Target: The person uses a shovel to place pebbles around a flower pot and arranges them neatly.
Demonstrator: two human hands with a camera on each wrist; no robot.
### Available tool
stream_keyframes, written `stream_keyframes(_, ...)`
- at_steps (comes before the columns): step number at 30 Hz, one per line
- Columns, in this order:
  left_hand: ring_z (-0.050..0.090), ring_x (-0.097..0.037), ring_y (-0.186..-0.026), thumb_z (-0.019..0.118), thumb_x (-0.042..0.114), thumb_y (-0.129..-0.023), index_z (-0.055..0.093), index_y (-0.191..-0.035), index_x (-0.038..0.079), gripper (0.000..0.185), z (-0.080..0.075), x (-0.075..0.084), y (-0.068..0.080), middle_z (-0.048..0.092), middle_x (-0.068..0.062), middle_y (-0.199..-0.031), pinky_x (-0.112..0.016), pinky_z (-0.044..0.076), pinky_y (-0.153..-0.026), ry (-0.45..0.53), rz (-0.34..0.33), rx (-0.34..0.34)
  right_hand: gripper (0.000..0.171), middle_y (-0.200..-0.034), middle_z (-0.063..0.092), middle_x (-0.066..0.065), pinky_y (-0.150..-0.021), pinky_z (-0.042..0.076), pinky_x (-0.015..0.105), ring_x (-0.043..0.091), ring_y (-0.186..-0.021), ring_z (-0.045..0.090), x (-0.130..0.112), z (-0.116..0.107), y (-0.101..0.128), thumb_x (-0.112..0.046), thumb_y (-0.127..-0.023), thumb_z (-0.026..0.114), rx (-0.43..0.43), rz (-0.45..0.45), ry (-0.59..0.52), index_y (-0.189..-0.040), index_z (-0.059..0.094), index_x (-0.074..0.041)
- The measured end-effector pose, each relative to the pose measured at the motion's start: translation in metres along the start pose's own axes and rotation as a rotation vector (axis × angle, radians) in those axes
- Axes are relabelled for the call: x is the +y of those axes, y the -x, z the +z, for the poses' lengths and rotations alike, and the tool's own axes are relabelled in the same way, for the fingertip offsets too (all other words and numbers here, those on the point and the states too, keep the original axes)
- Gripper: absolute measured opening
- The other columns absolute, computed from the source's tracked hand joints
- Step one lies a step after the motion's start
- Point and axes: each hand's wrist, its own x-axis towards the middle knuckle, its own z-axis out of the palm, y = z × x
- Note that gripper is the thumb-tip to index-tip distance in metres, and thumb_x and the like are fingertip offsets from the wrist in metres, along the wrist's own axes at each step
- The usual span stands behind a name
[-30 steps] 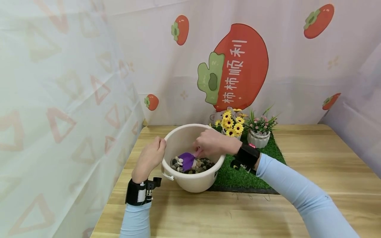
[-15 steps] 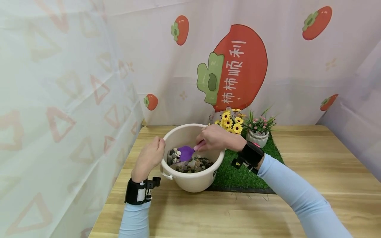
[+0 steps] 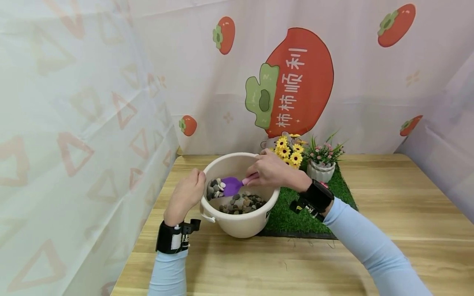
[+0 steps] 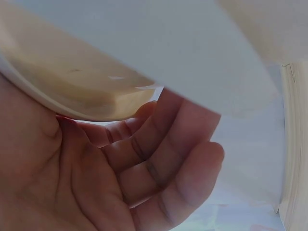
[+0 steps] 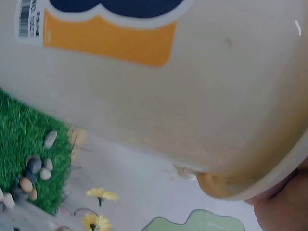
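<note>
A cream plastic bucket (image 3: 240,227) stands on the table, with loose pebbles (image 3: 242,204) on its floor. My left hand (image 3: 185,195) grips its left rim; in the left wrist view, the fingers (image 4: 159,163) curl beneath the rim's lip. Inside the bucket, my right hand (image 3: 273,169) holds a toy shovel (image 3: 232,186) by its pink handle. Its purple blade points left, with a heap of grey and white pebbles (image 3: 214,189) at its tip, above those on the floor. Only a bit of the right hand shows in the right wrist view, beyond the rim.
Behind and right of the bucket lies an artificial grass mat (image 3: 296,220). Potted yellow flowers (image 3: 286,152) and a white pot of pink flowers (image 3: 321,170) stand on it. In the right wrist view, several pebbles (image 5: 34,166) lie on the grass.
The right hand has drawn the shovel up from the bucket's floor, its blade now more level with pebbles at the tip. The left hand has stayed on the rim.
</note>
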Motion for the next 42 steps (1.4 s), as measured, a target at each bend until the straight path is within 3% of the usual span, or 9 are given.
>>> stream_keyframes(6, 0.057, -0.024, -0.075, 0.023, 0.033, -0.105, 0.056, -0.109, 0.005, 0.043, 0.0, 0.001, -0.002, 0.055, -0.01, -0.083, -0.036, 0.046, -0.067, 0.009, -0.002, 0.002, 0.018, -0.077, 0.074, -0.014, -0.078, 0.032, 0.036, 0.009, -0.069, 0.045, -0.006, -0.002, 0.007, -0.044, -0.083, 0.075, 0.039, 0.085, 0.008, -0.09, 0.079, -0.028)
stream_keyframes(13, 0.055, -0.023, -0.073, 0.023, 0.033, -0.105, 0.054, -0.11, 0.005, 0.042, 0.003, 0.0, -0.001, 0.054, -0.009, -0.083, -0.032, 0.043, -0.063, 0.036, -0.012, -0.025, 0.018, -0.076, 0.074, -0.012, -0.077, 0.025, 0.034, 0.01, -0.074, 0.053, -0.009, -0.004, 0.013, -0.041, -0.084, 0.075, 0.076, 0.111, -0.043, -0.089, 0.079, -0.025)
stream_keyframes(25, 0.058, -0.024, -0.075, 0.023, 0.031, -0.106, 0.055, -0.111, 0.004, 0.043, 0.004, -0.001, -0.001, 0.055, -0.011, -0.083, -0.033, 0.045, -0.064, 0.018, -0.004, -0.003, 0.015, -0.073, 0.07, -0.012, -0.075, 0.027, 0.034, 0.009, -0.068, 0.042, -0.008, -0.012, 0.024, -0.036, -0.082, 0.078, 0.099, 0.155, -0.05, -0.093, 0.078, -0.026)
stream_keyframes(35, 0.062, -0.025, -0.079, 0.023, 0.032, -0.105, 0.055, -0.118, 0.003, 0.045, 0.002, -0.001, 0.001, 0.06, -0.012, -0.087, -0.031, 0.047, -0.063, 0.016, -0.015, -0.013, 0.013, -0.061, 0.061, -0.014, -0.073, 0.023, 0.032, 0.007, -0.064, 0.032, -0.005, -0.024, 0.026, -0.039, -0.082, 0.077, 0.134, 0.123, -0.028, -0.089, 0.078, -0.028)
stream_keyframes(42, 0.063, -0.025, -0.081, 0.023, 0.031, -0.105, 0.055, -0.116, 0.003, 0.044, 0.0, 0.0, 0.001, 0.061, -0.013, -0.09, -0.033, 0.048, -0.064, 0.013, -0.006, -0.006, 0.016, -0.07, 0.065, -0.01, -0.069, 0.034, 0.026, 0.007, -0.066, 0.044, -0.005, -0.035, 0.026, -0.036, -0.086, 0.074, 0.089, 0.143, -0.07, -0.094, 0.078, -0.023)
